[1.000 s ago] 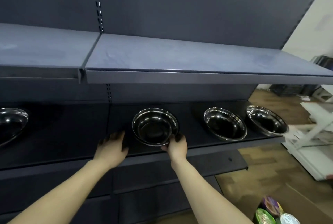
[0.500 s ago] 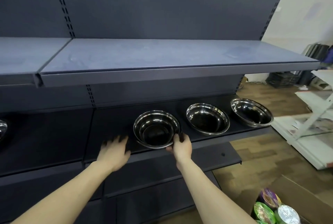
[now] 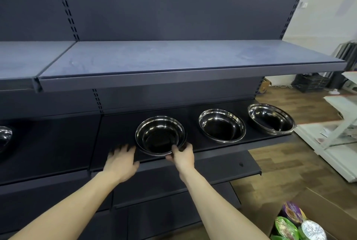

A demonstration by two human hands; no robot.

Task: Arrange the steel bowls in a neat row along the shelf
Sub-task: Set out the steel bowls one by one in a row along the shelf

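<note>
Moved: bowl [image 3: 160, 135] slid closer to its neighbours.
Right hand [image 3: 182, 155]: pinching its rim, steering.
Left hand [image 3: 120, 159]: flat on shelf [image 3: 58, 143], steadying me.

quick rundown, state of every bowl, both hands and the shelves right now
held bowl: upright on the middle shelf, near rim pinched by right hand
middle bowl: upright, untouched
right bowl: upright near the shelf's right end
far-left bowl: cut off by the frame edge
left hand: flat on the shelf's front edge
right hand: grips the held bowl's rim
upper shelf: bare
</note>
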